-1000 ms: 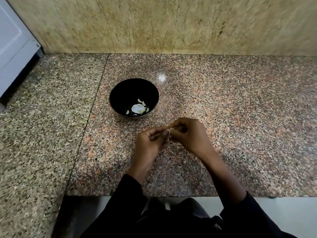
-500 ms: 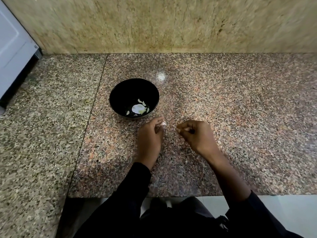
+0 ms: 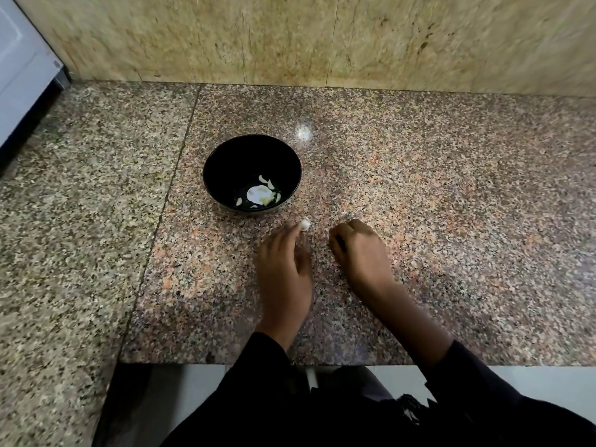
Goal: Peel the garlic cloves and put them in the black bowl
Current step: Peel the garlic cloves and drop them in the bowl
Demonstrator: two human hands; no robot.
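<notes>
Two hands (image 3: 285, 269) (image 3: 359, 253) low, apart.

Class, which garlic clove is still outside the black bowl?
The garlic clove at the left hand fingertips, above the countertop; the others lie inside the black bowl.

Counter (image 3: 419, 195): polished speckled granite, glossy, light glare spot. Wall (image 3: 290, 37): smooth mottled beige stone slabs. Black bowl (image 3: 225, 162): glossy, smooth. Garlic clove (image 3: 305, 224): white, papery-looking. Sleeves (image 3: 258, 382): dark matt cloth.
</notes>
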